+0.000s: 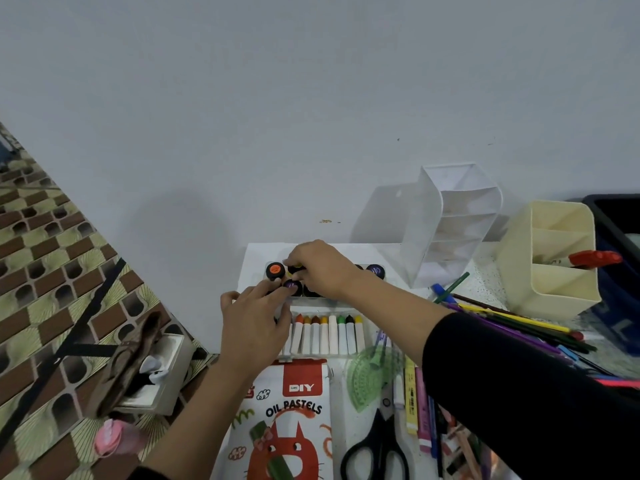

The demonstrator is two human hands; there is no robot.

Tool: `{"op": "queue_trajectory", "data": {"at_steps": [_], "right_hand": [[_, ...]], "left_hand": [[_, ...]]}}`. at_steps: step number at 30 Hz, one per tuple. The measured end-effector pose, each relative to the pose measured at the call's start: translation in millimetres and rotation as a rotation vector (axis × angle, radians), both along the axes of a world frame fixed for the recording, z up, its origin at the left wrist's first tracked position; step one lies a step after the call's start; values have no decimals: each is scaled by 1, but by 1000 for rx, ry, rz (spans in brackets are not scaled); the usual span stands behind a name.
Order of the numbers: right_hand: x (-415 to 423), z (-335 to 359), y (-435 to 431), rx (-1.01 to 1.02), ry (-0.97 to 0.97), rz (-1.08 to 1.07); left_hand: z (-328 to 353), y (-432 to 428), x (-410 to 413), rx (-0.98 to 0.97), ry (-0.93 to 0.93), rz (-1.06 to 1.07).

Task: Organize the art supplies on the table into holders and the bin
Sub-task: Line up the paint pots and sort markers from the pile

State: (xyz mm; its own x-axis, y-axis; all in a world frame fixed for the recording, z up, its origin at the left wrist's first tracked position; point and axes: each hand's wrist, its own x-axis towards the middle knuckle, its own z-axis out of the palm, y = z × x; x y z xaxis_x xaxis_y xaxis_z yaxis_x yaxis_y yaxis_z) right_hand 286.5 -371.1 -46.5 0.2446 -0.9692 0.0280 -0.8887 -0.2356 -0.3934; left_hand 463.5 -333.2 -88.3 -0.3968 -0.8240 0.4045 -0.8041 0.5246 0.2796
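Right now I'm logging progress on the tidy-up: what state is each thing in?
Right hand, pinching a black-capped paint pot.
Left hand, straight fingers touching purple-lidded paint pot.
White divided plastic holder, empty.
Cream plastic holder, upright, red-handled tool inside.
Black-handled scissors, closed.
Oil pastel tray, uncovered.

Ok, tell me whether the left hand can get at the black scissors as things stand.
Probably yes. The left hand holds nothing, resting on the paint pots, and the scissors lie in the open beside the oil pastels box, clear of the right forearm.
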Motion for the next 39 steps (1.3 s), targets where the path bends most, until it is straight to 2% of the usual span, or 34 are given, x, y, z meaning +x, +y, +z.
{"op": "queue_trajectory", "data": {"at_steps": [2,6,10,16,21,23,27,32,35,37,39], "right_hand": [[1,-6,2,-22,31,16],[4,-20,9,-62,220,54],[1,-14,22,81,305,91],[5,-7,32,140,292,91],[-5,-10,41,-41,74,-68],[-12,-14,43,-37,31,-96],[-18,-9,44,98,167,65],[-24,-5,48,99,283,144],[-25,-2,50,156,135,108],[-27,-2,52,176,-109,-6],[-30,-4,55,121,-399,-214]], "left_hand": [[0,0,0,0,-6,1],[3,2,0,9,-38,10],[5,2,0,15,-43,12],[7,1,-1,28,-64,28],[10,4,1,55,-71,36],[11,6,2,62,-70,31],[11,6,-1,69,-82,38],[14,4,-5,72,-158,31],[22,0,-10,93,-190,37],[27,-4,-13,121,-198,52],[28,-6,-15,109,-181,42]]}}
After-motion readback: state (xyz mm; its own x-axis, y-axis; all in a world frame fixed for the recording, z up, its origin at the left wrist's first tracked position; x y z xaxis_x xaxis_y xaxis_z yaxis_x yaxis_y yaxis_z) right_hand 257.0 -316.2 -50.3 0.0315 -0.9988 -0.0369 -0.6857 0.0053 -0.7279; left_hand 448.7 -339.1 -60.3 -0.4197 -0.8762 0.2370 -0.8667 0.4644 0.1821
